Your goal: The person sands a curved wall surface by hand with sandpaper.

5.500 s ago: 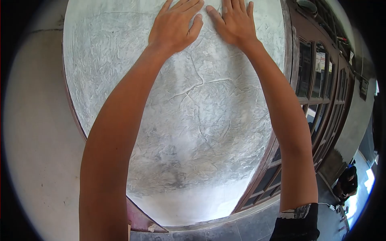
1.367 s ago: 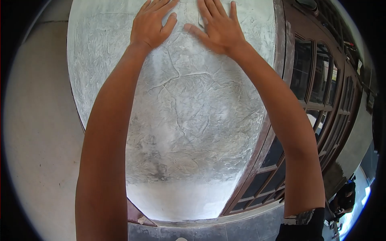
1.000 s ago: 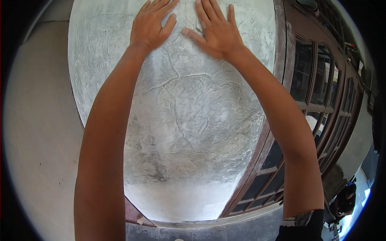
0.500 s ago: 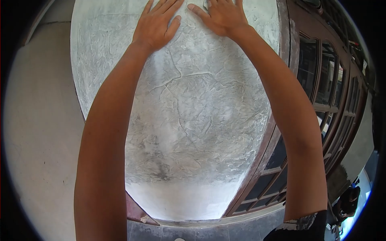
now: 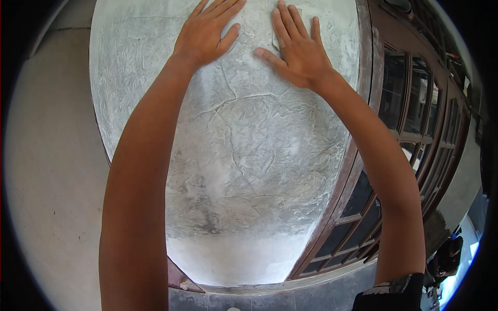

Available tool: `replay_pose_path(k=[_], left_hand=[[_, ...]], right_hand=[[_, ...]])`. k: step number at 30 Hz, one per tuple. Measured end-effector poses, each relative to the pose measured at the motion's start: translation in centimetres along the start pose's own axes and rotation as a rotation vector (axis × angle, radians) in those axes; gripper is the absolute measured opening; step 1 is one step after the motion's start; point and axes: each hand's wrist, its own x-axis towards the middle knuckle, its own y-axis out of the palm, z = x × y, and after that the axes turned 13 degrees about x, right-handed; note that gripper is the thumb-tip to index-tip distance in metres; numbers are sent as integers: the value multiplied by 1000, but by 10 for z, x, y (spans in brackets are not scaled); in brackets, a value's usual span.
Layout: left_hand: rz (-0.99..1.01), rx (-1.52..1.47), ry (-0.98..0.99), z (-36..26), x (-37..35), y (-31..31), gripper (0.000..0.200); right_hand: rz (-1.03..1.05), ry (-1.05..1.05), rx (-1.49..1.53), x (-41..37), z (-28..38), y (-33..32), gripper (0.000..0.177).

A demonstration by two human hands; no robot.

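One creased grey wall surface (image 5: 254, 140) stands beside brown-framed panes (image 5: 394, 88). Apparently flat against it and grasping nothing, the right hand (image 5: 303, 59) has come lower; the left hand (image 5: 205, 36), equally unclenched, has barely moved. Surface work seems unfinished.

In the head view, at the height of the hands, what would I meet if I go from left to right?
Plain wall, left hand, right hand, wooden post, glass panes.
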Motion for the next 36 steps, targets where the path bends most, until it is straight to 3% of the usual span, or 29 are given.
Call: replay_pose_path(k=[3,4,5,7,10,13,14,16,19,23,25,28,31,34,36], left_hand=[[-13,1,2,0,1,1,61],[-11,-3,2,0,1,1,61],[-14,5,-1,0,0,1,61],[-12,17,1,-1,0,-1,61],[-13,-5,-27,0,0,-1,61],[-21,-19,-24,0,-2,1,61],[-18,-11,-32,0,-2,1,61],[-14,-6,-27,-2,1,0,61],[-8,16,-28,0,0,0,60],[-15,-14,-35,-1,-3,0,60],[-35,-10,-44,1,-1,-1,60],[-19,-10,-32,-1,-1,-1,60],[-21,-10,-35,1,0,-2,60],[-46,-43,-41,0,-4,-1,59],[-51,-70,-40,2,-2,1,58]], right_hand=[[56,-18,-77,3,-9,-2,94],[48,13,-120,31,-10,0,95],[218,173,-89,64,-1,-8,93],[198,208,-107,83,-5,0,93],[19,52,-81,24,-1,3,95],[138,33,-83,-18,21,-15,96],[140,26,-85,-4,16,-16,96],[276,233,-65,56,7,-21,92],[131,268,-102,83,-3,-3,97],[252,102,-10,6,46,-5,101],[320,101,-54,18,36,-11,99],[202,263,-95,82,-8,-1,97],[211,262,-109,75,4,-4,97],[329,115,-37,11,54,-13,100],[347,61,5,13,48,-13,100]])
